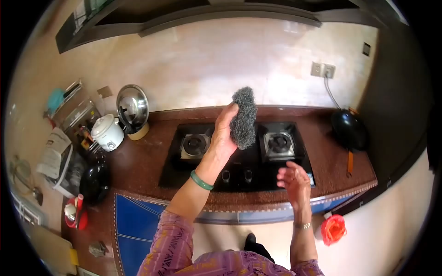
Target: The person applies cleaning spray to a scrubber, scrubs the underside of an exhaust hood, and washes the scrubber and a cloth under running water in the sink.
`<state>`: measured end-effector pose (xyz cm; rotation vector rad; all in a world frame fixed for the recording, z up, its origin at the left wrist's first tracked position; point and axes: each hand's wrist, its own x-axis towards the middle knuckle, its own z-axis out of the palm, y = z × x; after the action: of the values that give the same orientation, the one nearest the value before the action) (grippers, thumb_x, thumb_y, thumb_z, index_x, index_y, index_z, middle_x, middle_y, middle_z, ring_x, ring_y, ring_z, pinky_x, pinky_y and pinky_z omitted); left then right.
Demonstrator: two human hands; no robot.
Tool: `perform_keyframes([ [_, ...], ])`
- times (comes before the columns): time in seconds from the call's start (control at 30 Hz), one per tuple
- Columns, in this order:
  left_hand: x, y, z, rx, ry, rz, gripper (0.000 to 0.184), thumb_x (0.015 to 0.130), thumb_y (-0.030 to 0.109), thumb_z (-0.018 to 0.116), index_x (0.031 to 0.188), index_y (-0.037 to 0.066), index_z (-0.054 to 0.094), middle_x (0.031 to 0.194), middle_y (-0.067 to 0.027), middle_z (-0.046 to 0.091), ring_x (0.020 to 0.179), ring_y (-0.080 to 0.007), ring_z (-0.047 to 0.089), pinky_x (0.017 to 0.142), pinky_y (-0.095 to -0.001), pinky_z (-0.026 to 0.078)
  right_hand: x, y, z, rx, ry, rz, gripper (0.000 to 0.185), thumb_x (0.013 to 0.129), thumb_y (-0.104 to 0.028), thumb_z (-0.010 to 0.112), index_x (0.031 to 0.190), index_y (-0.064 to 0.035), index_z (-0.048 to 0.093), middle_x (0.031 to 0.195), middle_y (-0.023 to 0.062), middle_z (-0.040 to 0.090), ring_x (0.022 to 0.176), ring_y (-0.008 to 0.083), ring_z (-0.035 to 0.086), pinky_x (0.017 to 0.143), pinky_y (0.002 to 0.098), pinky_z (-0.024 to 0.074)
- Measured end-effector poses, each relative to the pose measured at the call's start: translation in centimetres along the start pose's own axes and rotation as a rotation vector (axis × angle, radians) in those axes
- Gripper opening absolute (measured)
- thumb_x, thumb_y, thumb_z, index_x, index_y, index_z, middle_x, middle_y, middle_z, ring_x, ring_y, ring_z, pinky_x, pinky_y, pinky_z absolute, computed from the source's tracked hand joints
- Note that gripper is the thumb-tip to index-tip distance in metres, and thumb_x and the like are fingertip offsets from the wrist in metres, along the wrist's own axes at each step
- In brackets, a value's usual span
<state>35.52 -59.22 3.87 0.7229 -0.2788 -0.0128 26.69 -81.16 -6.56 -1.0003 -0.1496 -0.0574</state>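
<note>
Scourer (244, 120) in left hand (223, 138) — right hand (298, 184) near stove (270, 178).

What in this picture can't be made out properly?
All in the head view:
Most fingers of the left hand: hidden behind the thick grey wire-wool pad.
Print on the white sheet of paper: too small and blurred to read.
Inside of the round white electric cooker: covered by its lid.
Top of the dark overhead unit: cut off by the upper edge.
</note>
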Motion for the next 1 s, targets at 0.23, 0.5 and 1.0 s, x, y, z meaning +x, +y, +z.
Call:
perform_keyframes([
  [0.23, 5.2, 3.1, -2.5, -0.037, 0.098, 0.035, 0.036, 0.078, 0.034, 0.062, 0.101, 0.007, 0.056, 0.088, -0.0072, 0.061, 0.072, -0.0169, 0.059, 0.06, -0.0299, 0.05, 17.2, -2.2, 11.0, -0.106, -0.356, -0.044, 0.059, 0.088, -0.039, 0.048, 0.13, -0.0009, 0.035, 0.127, 0.0148, 0.042, 0.117, 0.0233, 0.04, 0.092, 0.0373, 0.0384],
  [0.5, 10.4, 11.5, -7.6, -0.012, 0.062, 0.061, 0.031, 0.081, 0.035, 0.056, 0.096, 0.009, 0.058, 0.084, -0.004, 0.062, 0.07, -0.0162, 0.06, 0.059, -0.0305, 0.052, 23.6, 1.6, 25.8, -0.162, -0.504, -0.119, 0.054, 0.091, -0.034, 0.047, 0.132, -0.0029, 0.032, 0.126, 0.0108, 0.042, 0.118, 0.0173, 0.036, 0.098, 0.0314, 0.0295],
  [1.0, 21.4, 29.6, -15.7, 0.209, 0.131, 0.246, 0.027, 0.08, 0.019, 0.058, 0.098, 0.0, 0.056, 0.088, -0.0128, 0.062, 0.075, -0.026, 0.06, 0.065, -0.038, 0.051, 30.3, 7.1, 30.2, -0.375, -0.338, -0.086, 0.046, 0.088, -0.036, 0.049, 0.116, 0.0002, 0.05, 0.116, 0.0137, 0.05, 0.106, 0.0231, 0.047, 0.08, 0.0341, 0.0453],
])
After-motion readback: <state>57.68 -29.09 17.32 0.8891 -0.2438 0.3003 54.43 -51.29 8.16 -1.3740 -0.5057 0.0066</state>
